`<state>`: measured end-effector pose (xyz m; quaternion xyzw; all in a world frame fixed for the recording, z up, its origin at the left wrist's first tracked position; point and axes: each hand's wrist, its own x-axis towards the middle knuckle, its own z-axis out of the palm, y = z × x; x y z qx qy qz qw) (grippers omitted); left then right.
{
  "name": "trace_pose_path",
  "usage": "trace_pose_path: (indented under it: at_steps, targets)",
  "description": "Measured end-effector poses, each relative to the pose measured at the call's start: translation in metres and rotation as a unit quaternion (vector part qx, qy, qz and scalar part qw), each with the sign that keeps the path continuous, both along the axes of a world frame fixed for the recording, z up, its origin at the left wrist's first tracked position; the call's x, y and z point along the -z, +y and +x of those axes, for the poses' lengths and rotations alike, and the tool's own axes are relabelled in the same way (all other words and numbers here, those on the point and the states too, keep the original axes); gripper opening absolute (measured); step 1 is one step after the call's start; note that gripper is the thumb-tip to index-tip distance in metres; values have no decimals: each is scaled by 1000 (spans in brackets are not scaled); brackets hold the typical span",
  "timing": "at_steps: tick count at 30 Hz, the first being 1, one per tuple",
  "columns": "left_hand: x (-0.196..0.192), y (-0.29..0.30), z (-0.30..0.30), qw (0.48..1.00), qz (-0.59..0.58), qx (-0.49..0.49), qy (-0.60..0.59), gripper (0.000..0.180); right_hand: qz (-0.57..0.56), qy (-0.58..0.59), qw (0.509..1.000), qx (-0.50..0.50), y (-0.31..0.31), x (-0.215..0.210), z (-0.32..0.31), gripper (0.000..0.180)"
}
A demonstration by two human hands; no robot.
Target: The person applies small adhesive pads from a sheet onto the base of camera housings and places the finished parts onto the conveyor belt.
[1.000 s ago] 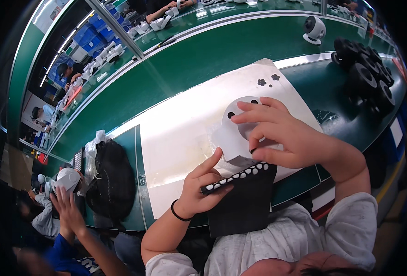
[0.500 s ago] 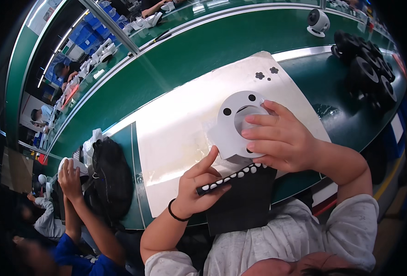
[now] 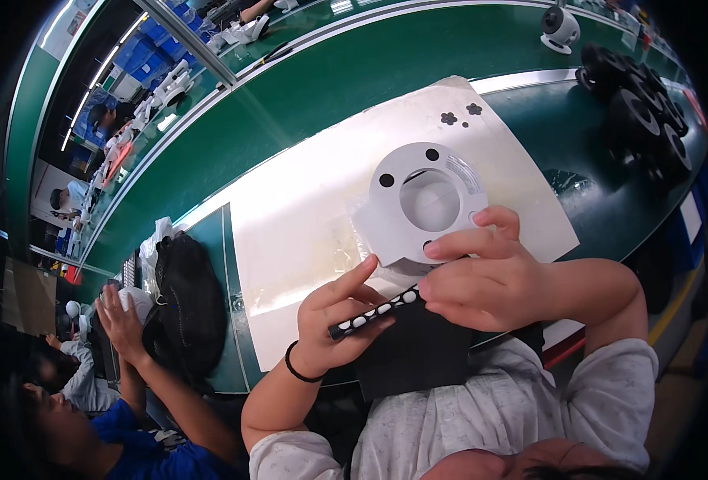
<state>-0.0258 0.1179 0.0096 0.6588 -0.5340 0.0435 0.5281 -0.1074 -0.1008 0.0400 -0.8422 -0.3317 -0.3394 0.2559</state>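
Note:
My left hand [image 3: 336, 324] grips a black sheet [image 3: 410, 356], bent along its upper edge, where a row of white ovals [image 3: 376, 312] shows. Its forefinger points up beside a white ring-shaped plastic housing [image 3: 380, 218]. The housing has a wide round opening, a flat-sided foot and several black round pads [image 3: 432, 154] on its face. My right hand [image 3: 486, 276] is curled over the housing's lower right side. One of its fingertips lies by the lowest pad, while lower fingertips close on the right end of the sheet's edge; what they pinch is hidden.
A pale board [image 3: 290, 264] lies under the housing on the green table, with black flower-shaped pieces [image 3: 448, 118] on it. Black round parts [image 3: 638, 120] are heaped at right. A white camera-like device [image 3: 560, 30] stands behind. At left are a black bag [image 3: 190, 304] and a co-worker's hands [image 3: 120, 324].
My right hand has drawn back from the ring's face down to the sheet's edge, uncovering the opening. The left hand keeps hold of the sheet.

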Motion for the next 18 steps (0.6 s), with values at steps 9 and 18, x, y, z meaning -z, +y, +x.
trace_pose_path:
  at_steps: [9,18]
  targets:
    - [4,0,-1,1000,-9,-6,-28,27,-32,-51,998,0,0,7,-2,18]
    - [6,-1,0,1000,-3,-6,-14,29,107,69,990,60,-41,-29,16,24]
